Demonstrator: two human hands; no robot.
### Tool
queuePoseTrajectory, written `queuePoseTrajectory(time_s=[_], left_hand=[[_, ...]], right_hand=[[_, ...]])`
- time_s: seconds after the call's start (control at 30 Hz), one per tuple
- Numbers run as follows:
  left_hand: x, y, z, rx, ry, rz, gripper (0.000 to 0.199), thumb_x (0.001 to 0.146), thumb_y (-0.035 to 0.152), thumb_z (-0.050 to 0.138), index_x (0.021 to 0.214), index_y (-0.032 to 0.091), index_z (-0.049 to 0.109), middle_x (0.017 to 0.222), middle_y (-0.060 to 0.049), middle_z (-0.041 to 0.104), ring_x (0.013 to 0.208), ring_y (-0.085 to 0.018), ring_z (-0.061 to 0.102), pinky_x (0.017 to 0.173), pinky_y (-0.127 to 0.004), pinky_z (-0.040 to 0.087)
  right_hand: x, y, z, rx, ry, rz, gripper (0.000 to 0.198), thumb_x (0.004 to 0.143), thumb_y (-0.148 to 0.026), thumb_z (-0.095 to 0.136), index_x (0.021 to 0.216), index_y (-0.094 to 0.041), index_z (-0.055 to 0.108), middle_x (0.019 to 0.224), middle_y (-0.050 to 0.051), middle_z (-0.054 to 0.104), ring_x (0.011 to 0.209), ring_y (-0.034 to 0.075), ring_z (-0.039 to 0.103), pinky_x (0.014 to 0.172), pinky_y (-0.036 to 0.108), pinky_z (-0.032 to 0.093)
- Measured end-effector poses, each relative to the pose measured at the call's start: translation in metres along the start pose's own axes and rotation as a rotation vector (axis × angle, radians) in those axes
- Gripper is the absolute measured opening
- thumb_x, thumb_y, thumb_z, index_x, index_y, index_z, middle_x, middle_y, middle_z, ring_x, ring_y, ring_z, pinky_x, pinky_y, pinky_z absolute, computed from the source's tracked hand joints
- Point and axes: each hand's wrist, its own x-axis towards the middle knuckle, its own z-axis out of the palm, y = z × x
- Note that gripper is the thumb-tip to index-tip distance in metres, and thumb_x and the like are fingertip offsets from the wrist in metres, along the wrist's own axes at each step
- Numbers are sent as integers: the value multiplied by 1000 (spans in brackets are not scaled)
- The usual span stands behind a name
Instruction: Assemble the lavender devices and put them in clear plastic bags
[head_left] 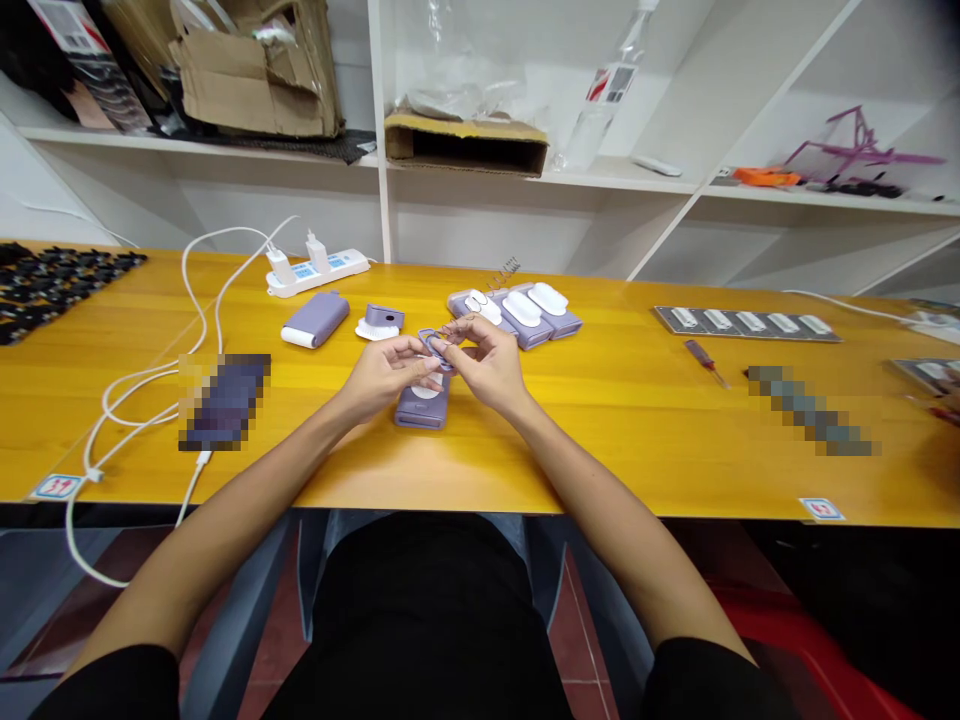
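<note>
so both hands have the little purple loop (430, 338) pinched in their fingertips, left hand (382, 375) on one side, right hand (489, 362) on the other. purple case (421, 412) sits on the table (360, 450) just under them, partly covered by fingers.

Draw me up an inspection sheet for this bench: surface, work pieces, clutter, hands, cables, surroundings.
Surface: yellow tabletop, number stickers at its front edge.
Work pieces: small lavender part, held; lavender unit below it; three similar units behind, with white oval tops; thin coil nearby.
Clutter: screwdriver and pixelated object at right; black pieces at far left.
Hands: left hand and right hand close together, pinching the lavender part.
Cables: white cable ending at a pixelated device; power strip holds two plugs.
Surroundings: white shelves behind, holding cardboard box, clear bottle.
</note>
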Motion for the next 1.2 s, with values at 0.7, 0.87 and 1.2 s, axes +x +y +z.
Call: queuePoseTrajectory(time_s=[0.7,0.87,1.2], left_hand=[[1,11,-1,-190,-17,2,72,74,30,102,131,20,59,108,-9,81,91,-20,78,75,-29,61],[0,10,-2,-183,-32,-14,65,78,30,99,132,18,65,112,-13,81,92,-21,79,74,-29,60],[2,8,-4,-145,5,2,68,75,33,100,130,15,65,105,-12,81,88,-21,79,71,-28,60]], right_hand=[[-1,-17,0,18,-62,-17,27,92,-46,77,107,-25,68,109,7,69,91,20,63,64,30,53],[-1,-19,-2,35,-112,-15,24,92,-45,77,100,-24,68,104,6,67,92,21,62,64,29,53],[1,-15,-9,127,-178,32,39,82,-52,87,105,-25,72,112,7,66,97,22,66,69,31,57]])
